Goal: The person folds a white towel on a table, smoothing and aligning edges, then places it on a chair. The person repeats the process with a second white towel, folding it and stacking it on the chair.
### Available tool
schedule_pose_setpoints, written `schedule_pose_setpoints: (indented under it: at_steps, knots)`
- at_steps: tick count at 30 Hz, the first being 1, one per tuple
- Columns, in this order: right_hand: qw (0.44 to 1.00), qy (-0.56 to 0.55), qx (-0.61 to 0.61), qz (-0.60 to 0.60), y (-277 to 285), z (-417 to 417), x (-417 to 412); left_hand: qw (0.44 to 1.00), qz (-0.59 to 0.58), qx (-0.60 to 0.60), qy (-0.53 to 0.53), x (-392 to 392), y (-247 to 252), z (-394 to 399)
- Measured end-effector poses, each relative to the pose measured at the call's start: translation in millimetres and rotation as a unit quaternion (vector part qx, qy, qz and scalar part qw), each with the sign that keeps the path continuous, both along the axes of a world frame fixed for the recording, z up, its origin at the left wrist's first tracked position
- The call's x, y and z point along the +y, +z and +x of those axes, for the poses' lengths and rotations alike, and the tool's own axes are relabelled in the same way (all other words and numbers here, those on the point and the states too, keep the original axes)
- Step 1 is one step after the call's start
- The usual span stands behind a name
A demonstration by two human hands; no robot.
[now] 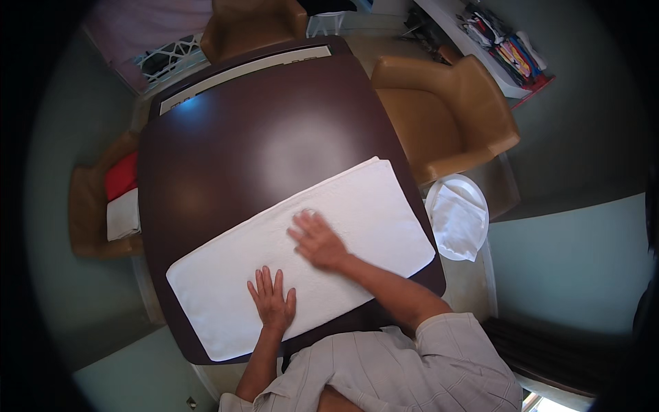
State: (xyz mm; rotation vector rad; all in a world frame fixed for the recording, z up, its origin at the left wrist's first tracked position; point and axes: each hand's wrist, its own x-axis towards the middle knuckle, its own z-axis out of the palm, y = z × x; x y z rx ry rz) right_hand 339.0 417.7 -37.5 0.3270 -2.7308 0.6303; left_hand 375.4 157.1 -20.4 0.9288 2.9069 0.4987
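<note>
A white towel (360,206), folded into a long rectangle, lies flat and slantwise on the dark brown table (231,149). Its far edge shows more than one layer. My left hand (273,301) rests palm down on the near left part of the cloth, fingers apart. Around the towel's middle is my right hand (319,239), palm down and blurred, with its fingers spread. Neither hand grips anything.
A tan armchair (443,108) stands to the right, with a white stool (481,193) bearing white cloth (458,221) below it. Another armchair (85,216) at left holds red cloth (121,175) and folded white cloth (123,216). A third armchair (252,31) is beyond the table.
</note>
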Motion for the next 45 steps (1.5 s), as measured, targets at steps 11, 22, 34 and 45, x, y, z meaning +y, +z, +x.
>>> schedule_pose_setpoints:
  at_steps: [11, 22, 34, 45]
  knots:
    - [0.906, -0.416, -0.076, 0.028, 2.6, -11.9, 220.8, 1.000, 0.004, -0.010, 0.011, -5.7, 2.3, 0.3]
    - [0.826, -0.430, -0.316, -0.183, 55.6, 103.4, 221.6, 0.993, 0.115, -0.041, 0.010, 23.8, 22.8, -0.9]
    - [0.829, -0.318, -0.359, -0.287, 75.5, 104.7, 233.1, 0.714, 0.460, -0.519, 0.093, 167.4, 42.3, -17.3]
    - [0.923, -0.158, -0.233, -0.263, 160.7, 60.3, 123.1, 0.464, 0.563, -0.670, 0.136, 147.0, 31.1, -54.7]
